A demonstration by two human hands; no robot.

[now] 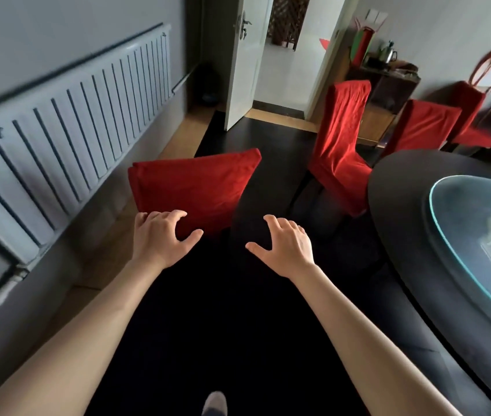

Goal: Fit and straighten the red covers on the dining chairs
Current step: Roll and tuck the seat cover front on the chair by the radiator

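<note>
Your left hand (160,237) and right hand (286,247), frame ctr, have fingers spread wide, holding nothing. Red cover (191,187) sits on nearest chair, just above left hand.

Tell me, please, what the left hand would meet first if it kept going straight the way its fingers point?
Most likely the near red chair cover: the left hand reaches out open, fingertips overlapping the cover's lower edge. Depth is unclear, so contact cannot be confirmed.
</note>
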